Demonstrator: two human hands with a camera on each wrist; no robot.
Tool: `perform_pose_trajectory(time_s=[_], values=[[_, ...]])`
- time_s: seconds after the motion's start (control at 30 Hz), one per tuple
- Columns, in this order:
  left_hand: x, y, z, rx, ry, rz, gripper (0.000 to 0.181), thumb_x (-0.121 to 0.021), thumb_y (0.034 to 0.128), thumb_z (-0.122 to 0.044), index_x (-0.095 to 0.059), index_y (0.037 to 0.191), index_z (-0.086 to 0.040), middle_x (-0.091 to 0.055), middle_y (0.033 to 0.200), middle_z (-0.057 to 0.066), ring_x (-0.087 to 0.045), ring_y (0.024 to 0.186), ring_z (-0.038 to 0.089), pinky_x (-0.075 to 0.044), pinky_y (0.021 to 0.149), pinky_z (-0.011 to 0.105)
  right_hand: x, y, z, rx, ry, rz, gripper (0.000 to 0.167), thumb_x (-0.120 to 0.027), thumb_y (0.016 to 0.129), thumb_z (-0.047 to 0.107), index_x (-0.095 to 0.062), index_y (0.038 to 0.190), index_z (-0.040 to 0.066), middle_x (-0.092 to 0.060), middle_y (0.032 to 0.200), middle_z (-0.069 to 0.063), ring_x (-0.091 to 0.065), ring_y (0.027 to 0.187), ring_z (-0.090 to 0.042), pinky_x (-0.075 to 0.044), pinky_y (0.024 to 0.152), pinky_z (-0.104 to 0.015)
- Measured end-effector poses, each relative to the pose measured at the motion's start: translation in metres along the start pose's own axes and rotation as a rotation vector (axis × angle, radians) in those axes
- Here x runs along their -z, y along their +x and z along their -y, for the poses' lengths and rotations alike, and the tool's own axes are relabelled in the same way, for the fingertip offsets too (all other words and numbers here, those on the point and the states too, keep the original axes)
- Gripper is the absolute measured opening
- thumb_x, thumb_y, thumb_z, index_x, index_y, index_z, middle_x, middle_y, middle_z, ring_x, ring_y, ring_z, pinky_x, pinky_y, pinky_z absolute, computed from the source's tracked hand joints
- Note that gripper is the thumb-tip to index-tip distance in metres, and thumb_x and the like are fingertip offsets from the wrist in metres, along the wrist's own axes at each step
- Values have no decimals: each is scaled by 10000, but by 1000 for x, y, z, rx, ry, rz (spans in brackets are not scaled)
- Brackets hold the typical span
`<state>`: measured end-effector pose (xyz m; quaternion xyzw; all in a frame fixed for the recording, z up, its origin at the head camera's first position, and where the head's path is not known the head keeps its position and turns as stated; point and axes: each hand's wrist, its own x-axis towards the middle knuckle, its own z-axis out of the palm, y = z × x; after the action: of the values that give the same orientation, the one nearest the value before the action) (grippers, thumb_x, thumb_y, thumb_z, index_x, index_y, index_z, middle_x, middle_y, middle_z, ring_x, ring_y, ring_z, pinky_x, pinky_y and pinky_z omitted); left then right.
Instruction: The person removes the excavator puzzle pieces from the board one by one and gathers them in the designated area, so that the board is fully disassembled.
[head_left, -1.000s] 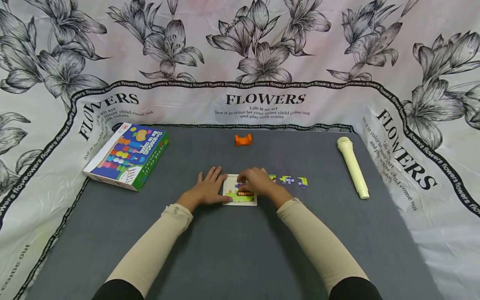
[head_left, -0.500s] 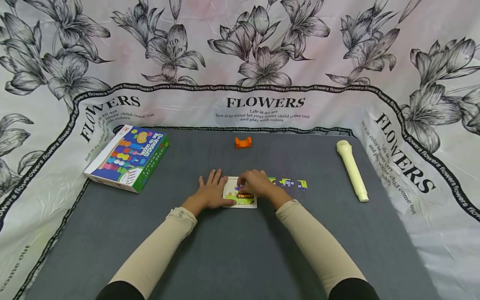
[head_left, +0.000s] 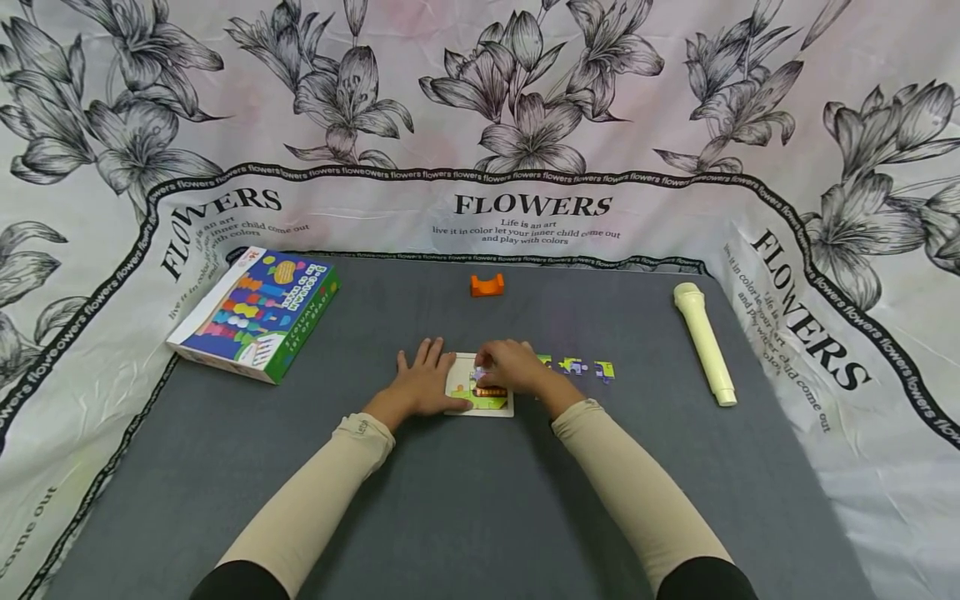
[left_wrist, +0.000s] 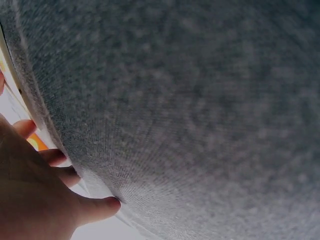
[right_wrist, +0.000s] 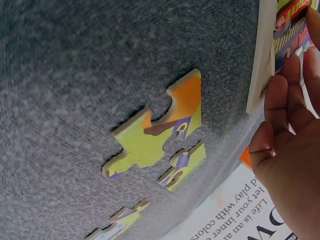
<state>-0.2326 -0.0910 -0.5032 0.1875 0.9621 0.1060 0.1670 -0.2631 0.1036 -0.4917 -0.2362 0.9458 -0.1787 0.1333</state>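
A small white-framed puzzle tray (head_left: pixel 459 367) lies on the grey cloth, with yellow, green and dark picture pieces in its lower part. My left hand (head_left: pixel 423 385) rests at its left edge, fingers spread and thumb laid across the lower left corner. Over the tray's middle, my right hand (head_left: pixel 513 365) pinches a purplish puzzle piece (head_left: pixel 478 376) between thumb and curled fingers, low against the tray. The fingers partly cover that piece. To the right of the tray lie loose puzzle pieces (head_left: pixel 573 365), seen larger as a yellow-and-orange piece (right_wrist: pixel 165 130) in the right wrist view.
A blue-and-green game box (head_left: pixel 258 312) lies at the left. An orange curved block (head_left: pixel 487 285) sits beyond the tray. At the right lies a pale yellow cylinder with a wider head (head_left: pixel 705 342). A flower-printed cloth (head_left: pixel 532 225) rises behind the grey surface (head_left: pixel 480 500).
My left hand has shifted slightly right, its thumb reaching further over the tray's corner. My right hand stays at the same spot, with more of the purplish piece showing at its fingertips.
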Motion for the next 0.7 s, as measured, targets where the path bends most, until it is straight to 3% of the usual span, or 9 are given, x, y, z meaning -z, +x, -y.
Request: perform_pose_trajectory(time_s=[0.17,0.4,0.7], values=[[0,0,0,3,-4,5,989,-596,820,-688,-256,1546,-110,-75,1625,169,-21,1494,367,-35,1095,712,0,0,-4,-1,108,-10,162,-754,861,252,-665,979,187,-684,945,57,-607,879,-124,-358,842,-409],[-1,1,0,10,-13,13,993,-601,817,-687,-252,1548,-112,-66,1626,168,-16,1494,368,-32,1093,715,1,-2,-11,54,231,-2,191,-723,886,209,-707,1070,163,-713,970,41,-639,917,-125,-357,993,-505],[-1,2,1,16,5,14,997,-589,811,-710,-253,1550,-131,-64,1629,153,-17,1496,356,-31,1097,710,6,0,-17,99,298,57,137,-656,936,144,-726,1053,133,-710,985,2,-637,889,-115,-504,851,-343]])
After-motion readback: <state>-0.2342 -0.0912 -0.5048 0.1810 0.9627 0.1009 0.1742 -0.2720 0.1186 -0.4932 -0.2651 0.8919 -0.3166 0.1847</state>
